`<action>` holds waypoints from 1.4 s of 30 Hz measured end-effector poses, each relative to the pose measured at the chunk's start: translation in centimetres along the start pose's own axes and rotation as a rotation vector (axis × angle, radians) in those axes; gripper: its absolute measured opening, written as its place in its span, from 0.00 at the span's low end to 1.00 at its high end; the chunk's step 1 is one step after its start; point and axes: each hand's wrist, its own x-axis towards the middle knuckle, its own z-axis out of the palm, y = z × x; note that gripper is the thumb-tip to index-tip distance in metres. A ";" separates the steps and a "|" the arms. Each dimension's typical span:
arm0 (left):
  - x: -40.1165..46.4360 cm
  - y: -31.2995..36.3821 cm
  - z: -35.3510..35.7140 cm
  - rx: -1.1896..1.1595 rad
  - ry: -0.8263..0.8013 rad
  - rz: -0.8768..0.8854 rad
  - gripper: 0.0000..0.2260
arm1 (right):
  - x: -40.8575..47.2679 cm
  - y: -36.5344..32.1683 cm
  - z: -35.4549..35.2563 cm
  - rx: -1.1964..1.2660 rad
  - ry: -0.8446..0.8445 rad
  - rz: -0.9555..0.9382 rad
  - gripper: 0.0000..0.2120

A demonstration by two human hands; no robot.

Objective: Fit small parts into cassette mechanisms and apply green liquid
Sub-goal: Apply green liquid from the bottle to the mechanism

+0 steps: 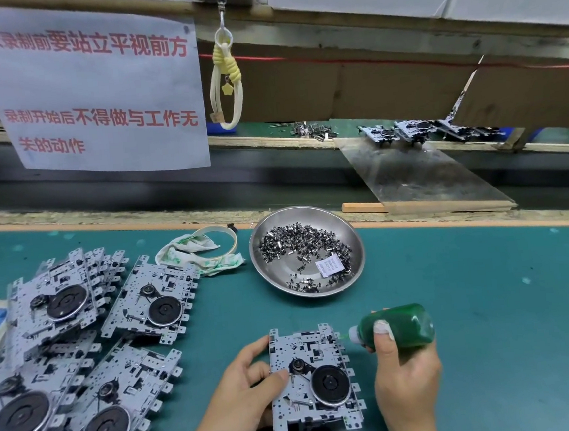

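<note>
A metal cassette mechanism (311, 378) with a black flywheel lies on the green mat near the front edge. My left hand (238, 391) grips its left side, thumb on top beside the small pulley. My right hand (403, 373) holds a bottle of green liquid (401, 325) tipped sideways, its white nozzle touching the mechanism's upper right corner. A steel bowl (303, 213) holding several small dark parts and a paper label stands behind the mechanism.
Several more mechanisms (77, 336) are stacked at the left. A stained cloth and a tape ring (206, 246) lie beside the bowl. A conveyor runs behind the mat, with a metal ramp (420, 176), more mechanisms (416, 130) and a hanging sign (90, 91).
</note>
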 end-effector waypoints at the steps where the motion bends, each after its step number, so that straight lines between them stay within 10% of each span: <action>1: 0.0 0.0 0.0 -0.008 0.003 -0.003 0.18 | 0.0 0.0 0.0 -0.011 -0.005 -0.007 0.16; 42: -0.3 0.5 0.2 0.003 -0.002 -0.012 0.18 | -0.1 -0.9 0.2 -0.067 0.057 -0.199 0.29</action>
